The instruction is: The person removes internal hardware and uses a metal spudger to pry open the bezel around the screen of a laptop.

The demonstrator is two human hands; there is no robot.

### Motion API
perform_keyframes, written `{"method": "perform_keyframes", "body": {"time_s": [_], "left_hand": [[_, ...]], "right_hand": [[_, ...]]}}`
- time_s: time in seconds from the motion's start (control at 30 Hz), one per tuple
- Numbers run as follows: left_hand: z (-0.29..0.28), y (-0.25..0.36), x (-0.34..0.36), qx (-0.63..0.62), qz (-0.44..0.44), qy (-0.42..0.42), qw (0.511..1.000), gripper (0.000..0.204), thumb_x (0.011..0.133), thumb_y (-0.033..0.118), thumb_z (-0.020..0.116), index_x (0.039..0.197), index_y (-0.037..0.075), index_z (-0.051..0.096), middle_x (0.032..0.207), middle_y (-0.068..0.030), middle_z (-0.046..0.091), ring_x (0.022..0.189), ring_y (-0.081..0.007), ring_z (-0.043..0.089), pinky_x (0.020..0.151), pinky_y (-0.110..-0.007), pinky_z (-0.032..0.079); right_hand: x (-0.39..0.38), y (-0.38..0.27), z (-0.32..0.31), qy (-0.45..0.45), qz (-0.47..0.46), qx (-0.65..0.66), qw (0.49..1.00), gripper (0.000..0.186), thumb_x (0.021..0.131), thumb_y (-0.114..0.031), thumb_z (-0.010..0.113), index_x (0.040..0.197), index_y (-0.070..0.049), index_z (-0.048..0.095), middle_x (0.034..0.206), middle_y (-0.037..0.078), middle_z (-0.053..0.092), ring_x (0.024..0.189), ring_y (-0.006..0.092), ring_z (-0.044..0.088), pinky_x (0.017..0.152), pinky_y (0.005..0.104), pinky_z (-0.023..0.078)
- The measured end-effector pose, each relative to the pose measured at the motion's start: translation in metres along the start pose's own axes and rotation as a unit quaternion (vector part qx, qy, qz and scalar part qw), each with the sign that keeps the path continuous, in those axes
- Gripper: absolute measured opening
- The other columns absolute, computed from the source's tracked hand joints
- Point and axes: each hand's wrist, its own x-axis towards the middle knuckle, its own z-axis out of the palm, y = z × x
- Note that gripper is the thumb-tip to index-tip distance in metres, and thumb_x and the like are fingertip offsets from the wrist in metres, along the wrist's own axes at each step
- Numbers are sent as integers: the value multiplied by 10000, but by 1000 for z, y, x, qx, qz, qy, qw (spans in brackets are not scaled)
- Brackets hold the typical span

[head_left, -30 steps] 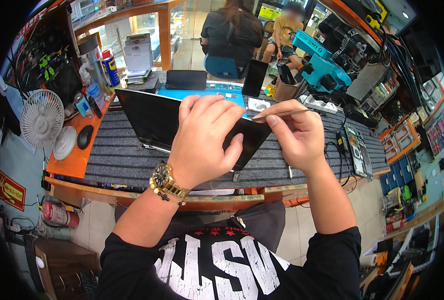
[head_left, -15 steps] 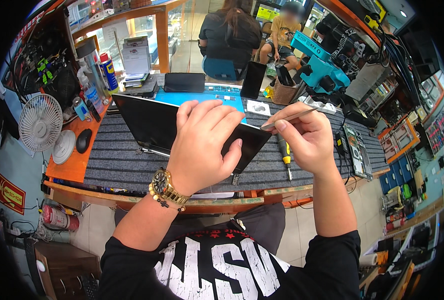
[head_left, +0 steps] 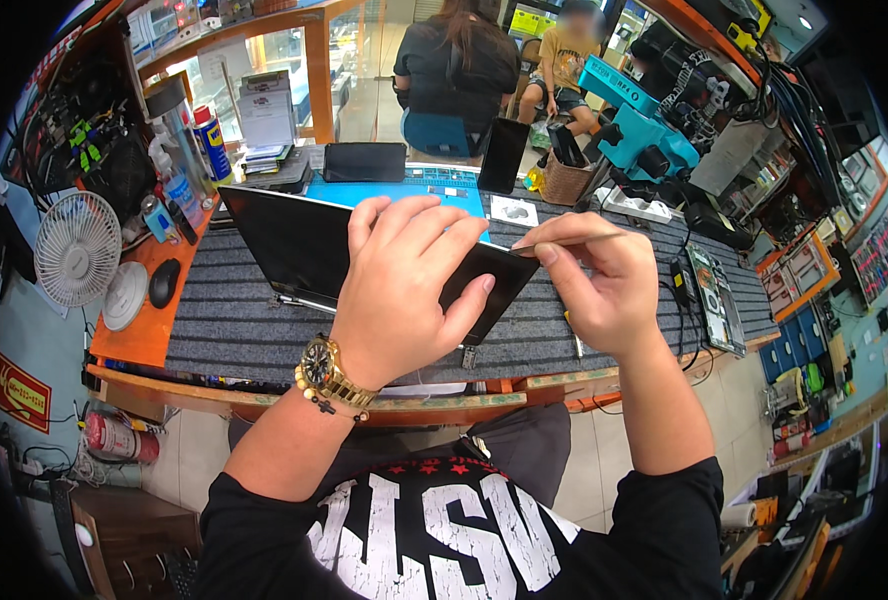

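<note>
A dark laptop screen stands tilted on the ribbed grey mat. My left hand is closed over its top edge, fingers reaching behind and thumb on the front. Between the thumb and fingers of my right hand is a thin metal pry tool. The tool's tip meets the screen's upper right corner; whether it sits inside the seam I cannot tell. Below my right hand shows the end of a screwdriver, its handle mostly hidden by the hand.
Behind the screen lies a blue work mat, with a dark tablet and an upright phone near it. An opened device with a circuit board lies at right. A mouse and fan are at left. Two people sit beyond the bench.
My right hand has shifted slightly left, and the pry tool now lies flatter against the screen's corner. The screwdriver's yellow handle has become mostly covered. My left hand keeps its hold.
</note>
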Motion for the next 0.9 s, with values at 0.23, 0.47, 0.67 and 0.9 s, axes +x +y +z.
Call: {"method": "perform_keyframes", "body": {"time_s": [0.23, 0.47, 0.67, 0.9], "left_hand": [[0, 1, 0, -4, 1, -3, 1000, 500, 838, 215, 907, 1310, 97, 789, 1279, -80, 801, 1305, -332, 692, 1167, -539, 408], [0, 1, 0, -4, -2, -3, 1000, 493, 840, 206, 905, 1306, 94, 789, 1282, -80, 800, 1305, -333, 692, 1166, -540, 409], [0, 1, 1, -2, 1, 3, 1000, 489, 840, 207, 903, 1301, 90, 790, 1279, -91, 794, 1300, -338, 692, 1163, -540, 410], [1, 1, 1, -8, 3, 4, 1000, 476, 842, 211, 903, 1288, 86, 792, 1278, -93, 791, 1284, -336, 694, 1160, -540, 410]], "right_hand": [[4, 3, 3, 4, -152, -127, 980, 181, 941, 118, 769, 1096, 25, 772, 999, 156, 810, 899, 306, 799, 807, 383, 638], [5, 4, 4, -21, -254, -192, 948, 297, 802, 115, 799, 1055, -22, 725, 1045, 135, 769, 928, 363, 782, 785, 429, 642], [7, 1, -2, -50, -263, -223, 937, 267, 829, 90, 791, 1069, -8, 726, 1044, 154, 782, 916, 366, 796, 789, 410, 650], [4, 10, 12, 44, 9, 57, 997, 55, 987, 59, 769, 1034, 36, 788, 1017, 161, 828, 812, 281, 828, 795, 351, 653]]}}
